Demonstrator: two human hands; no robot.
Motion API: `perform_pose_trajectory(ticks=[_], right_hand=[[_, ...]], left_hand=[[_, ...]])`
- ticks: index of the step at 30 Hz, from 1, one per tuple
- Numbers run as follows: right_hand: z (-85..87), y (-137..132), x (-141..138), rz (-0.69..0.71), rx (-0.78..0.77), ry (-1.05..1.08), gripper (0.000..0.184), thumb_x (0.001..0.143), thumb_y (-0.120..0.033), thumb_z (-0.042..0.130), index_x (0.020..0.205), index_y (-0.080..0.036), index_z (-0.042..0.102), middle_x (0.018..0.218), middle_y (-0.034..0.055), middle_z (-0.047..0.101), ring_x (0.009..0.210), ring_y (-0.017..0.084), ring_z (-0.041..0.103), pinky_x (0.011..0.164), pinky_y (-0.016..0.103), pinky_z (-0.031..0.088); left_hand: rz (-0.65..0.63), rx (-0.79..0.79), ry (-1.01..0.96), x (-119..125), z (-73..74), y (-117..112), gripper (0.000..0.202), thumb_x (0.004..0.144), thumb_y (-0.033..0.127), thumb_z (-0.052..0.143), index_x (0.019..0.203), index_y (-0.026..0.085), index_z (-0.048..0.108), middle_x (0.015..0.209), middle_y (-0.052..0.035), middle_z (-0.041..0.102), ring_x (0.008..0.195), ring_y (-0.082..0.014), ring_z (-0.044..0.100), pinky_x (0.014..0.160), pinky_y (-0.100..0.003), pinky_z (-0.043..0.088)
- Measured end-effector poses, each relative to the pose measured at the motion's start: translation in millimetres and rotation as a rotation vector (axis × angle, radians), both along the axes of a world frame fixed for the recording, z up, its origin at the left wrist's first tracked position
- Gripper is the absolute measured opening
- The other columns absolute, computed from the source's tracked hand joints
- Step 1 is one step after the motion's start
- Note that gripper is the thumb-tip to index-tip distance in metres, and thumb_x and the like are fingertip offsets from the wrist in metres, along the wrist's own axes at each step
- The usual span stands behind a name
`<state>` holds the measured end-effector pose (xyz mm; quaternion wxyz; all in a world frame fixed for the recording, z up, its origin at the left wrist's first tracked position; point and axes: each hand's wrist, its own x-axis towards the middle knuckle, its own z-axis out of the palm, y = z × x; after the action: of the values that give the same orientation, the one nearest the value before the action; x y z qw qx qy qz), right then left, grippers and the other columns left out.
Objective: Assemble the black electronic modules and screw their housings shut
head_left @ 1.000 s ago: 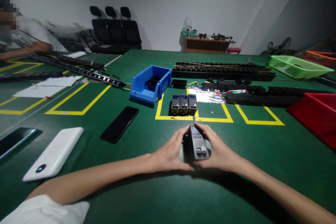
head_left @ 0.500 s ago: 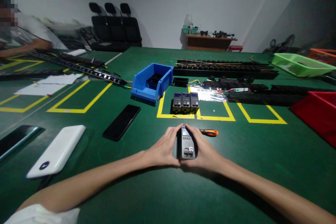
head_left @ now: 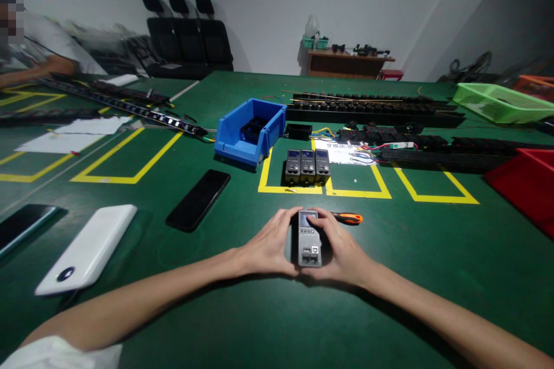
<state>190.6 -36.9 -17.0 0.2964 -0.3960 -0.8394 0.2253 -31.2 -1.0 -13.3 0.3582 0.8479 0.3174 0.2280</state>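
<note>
A small grey module (head_left: pixel 308 239) with a little screen on top and two ports at its near end stands on the green table (head_left: pixel 277 311). My left hand (head_left: pixel 268 242) cups its left side, fingers curled round it. From the other side my right hand (head_left: pixel 340 245) grips it, with a finger lying over the screen end. An orange-handled screwdriver (head_left: pixel 346 218) lies just beyond my right hand. Three matching modules (head_left: pixel 307 166) stand side by side inside a yellow-taped box further back.
A blue bin (head_left: pixel 250 131) sits back left of the modules. Black power strips (head_left: pixel 372 109) and loose wires lie behind. A black phone (head_left: pixel 198 199), a white power bank (head_left: pixel 86 248) and another phone (head_left: pixel 23 225) lie left. A red bin (head_left: pixel 526 184) is right, a green basket (head_left: pixel 497 105) beyond. Another person (head_left: pixel 38 52) works far left.
The module went from tilted between my hands to standing squarely, and both hands closed in tighter around it. The screwdriver came into sight behind my right hand.
</note>
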Motion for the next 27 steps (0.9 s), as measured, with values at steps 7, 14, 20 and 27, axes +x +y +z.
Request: perform_pose_trajectory(ticks=[7,14,20,27], right_hand=[[1.4,0.1,-3.7,0.006,-0.006,0.020,0.095,0.062,-0.049,0.079,0.140,-0.024,0.030,0.144,0.0173,0.034,0.132,0.037,0.039,0.105,0.054,0.038],[1.4,2.5,-1.3,0.028,-0.191,0.154,0.128,0.054,-0.045,0.086,0.150,-0.023,0.005,0.150,0.0171,0.030,0.136,0.036,0.035,0.111,0.053,0.032],[0.6,3.4,-0.9,0.015,-0.235,0.146,0.128,0.052,-0.039,0.087,0.151,-0.024,0.007,0.150,0.0162,0.029,0.137,0.037,0.034,0.110,0.054,0.032],[-1.7,4.9,0.2,0.026,-0.238,0.181,0.126,0.053,-0.041,0.088,0.151,-0.027,0.010,0.152,0.0152,0.027,0.138,0.036,0.033,0.109,0.053,0.036]], left_hand=[[-0.003,-0.025,-0.037,-1.4,-4.4,1.6,0.114,0.048,0.039,0.085,0.142,0.022,0.022,0.137,-0.0141,0.039,0.128,-0.0347,0.041,0.108,-0.054,0.037],[0.024,-0.145,-0.131,0.3,2.5,1.4,0.114,0.048,0.034,0.087,0.140,0.024,0.022,0.139,-0.0132,0.043,0.127,-0.0316,0.046,0.107,-0.050,0.040],[0.048,-0.186,-0.157,0.1,4.0,-0.4,0.113,0.046,0.030,0.087,0.140,0.024,0.024,0.138,-0.0132,0.044,0.126,-0.0320,0.047,0.106,-0.050,0.042],[0.039,-0.163,-0.175,-0.8,2.0,0.7,0.111,0.048,0.030,0.087,0.140,0.023,0.026,0.139,-0.0135,0.042,0.128,-0.0321,0.045,0.108,-0.050,0.038]])
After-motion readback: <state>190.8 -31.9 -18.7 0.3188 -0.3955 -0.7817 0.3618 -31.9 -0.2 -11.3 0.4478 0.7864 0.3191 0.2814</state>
